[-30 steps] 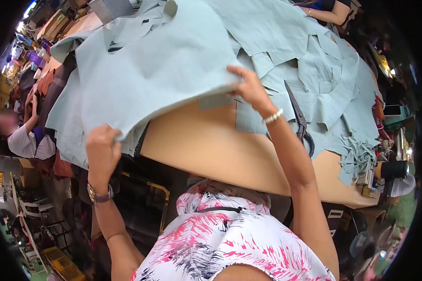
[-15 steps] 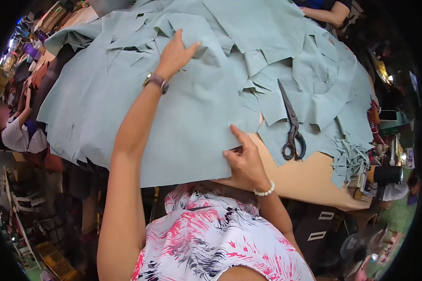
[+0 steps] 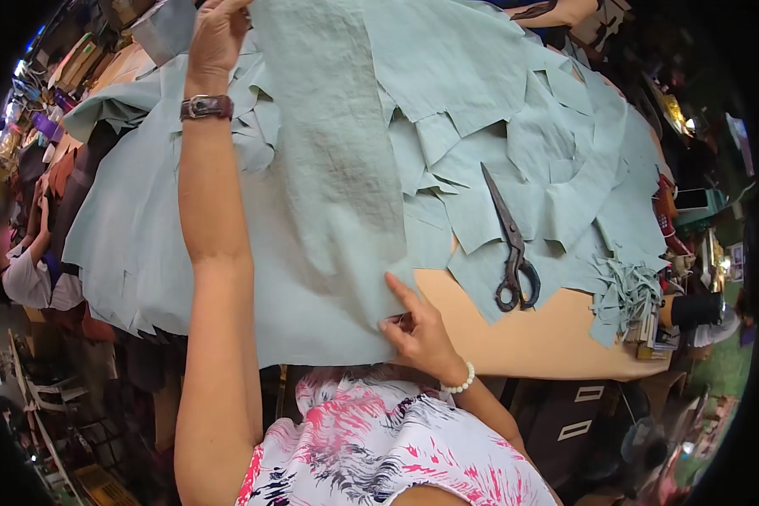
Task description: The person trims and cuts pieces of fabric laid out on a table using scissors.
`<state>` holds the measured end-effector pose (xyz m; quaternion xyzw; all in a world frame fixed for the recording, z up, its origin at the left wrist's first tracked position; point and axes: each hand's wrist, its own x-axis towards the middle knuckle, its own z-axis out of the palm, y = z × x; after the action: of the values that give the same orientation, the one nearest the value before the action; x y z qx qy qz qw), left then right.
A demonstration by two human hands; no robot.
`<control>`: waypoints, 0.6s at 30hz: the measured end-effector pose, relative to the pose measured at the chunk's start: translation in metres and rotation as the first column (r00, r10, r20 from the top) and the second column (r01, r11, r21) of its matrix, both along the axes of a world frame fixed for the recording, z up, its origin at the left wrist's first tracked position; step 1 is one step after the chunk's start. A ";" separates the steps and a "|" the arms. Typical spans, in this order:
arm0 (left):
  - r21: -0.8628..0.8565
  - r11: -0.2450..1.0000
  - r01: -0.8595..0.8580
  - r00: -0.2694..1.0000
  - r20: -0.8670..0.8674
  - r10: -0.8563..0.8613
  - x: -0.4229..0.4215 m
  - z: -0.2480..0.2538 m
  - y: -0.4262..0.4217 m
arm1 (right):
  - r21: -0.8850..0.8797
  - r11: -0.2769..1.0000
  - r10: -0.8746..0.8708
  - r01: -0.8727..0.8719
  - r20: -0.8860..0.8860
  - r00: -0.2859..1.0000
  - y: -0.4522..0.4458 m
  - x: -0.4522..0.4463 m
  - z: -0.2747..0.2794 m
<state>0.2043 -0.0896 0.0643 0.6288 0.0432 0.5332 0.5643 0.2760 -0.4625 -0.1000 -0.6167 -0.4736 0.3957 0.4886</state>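
A large pale green-blue sheet (image 3: 312,244) lies over the near part of the table (image 3: 472,337), its upper part raised and wrinkled. At the top edge of the view, my left hand (image 3: 218,42) pinches the raised part of the sheet. My right hand (image 3: 422,333) rests at the sheet's lower right edge, thumb and forefinger spread apart on it. Black scissors (image 3: 511,253) lie on cut pieces to the right of my right hand, blades toward the top and closed.
Cut pieces (image 3: 578,135) of the same material cover the table's right side. Thin scraps (image 3: 628,291) are heaped near its right end, beside a black cylinder (image 3: 696,309). Another person's arm (image 3: 557,13) shows at the top. A second person (image 3: 34,270) is at the left.
My left hand has moved up and left from the sheet's surface, lifting its upper part. My right hand has stayed near the lower right edge, a little lower in view.
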 end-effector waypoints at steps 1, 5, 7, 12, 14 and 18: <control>0.092 0.985 -0.147 0.989 -0.015 0.149 0.002 -0.006 0.009 | -0.044 0.999 0.011 -0.012 -0.022 1.000 -0.001 -0.002 0.002; 0.456 0.757 -0.468 0.673 -0.371 0.640 0.009 -0.077 0.067 | -0.123 0.992 -0.052 0.034 -0.147 0.988 0.000 -0.007 0.003; 0.650 0.639 -0.413 0.457 -0.459 0.762 0.017 -0.132 0.093 | -0.166 0.984 -0.092 0.067 -0.148 0.985 -0.001 -0.006 0.001; 0.857 0.462 -0.230 0.115 -0.447 0.887 0.032 -0.155 0.054 | -0.181 0.980 -0.103 0.086 -0.083 0.991 0.002 -0.006 0.000; 0.943 0.265 -0.204 0.156 -0.235 0.959 0.036 -0.160 0.044 | -0.203 0.976 -0.102 0.084 -0.081 0.992 0.003 -0.006 0.002; 0.906 0.422 -0.039 0.182 -0.409 0.894 0.047 -0.184 0.007 | -0.235 0.968 -0.115 0.092 -0.086 0.990 0.000 -0.005 0.005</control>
<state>0.2511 -0.0830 -0.1194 0.9068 0.3373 0.2336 -0.0966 0.2705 -0.4627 -0.0951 -0.6729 -0.3667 0.4519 0.4566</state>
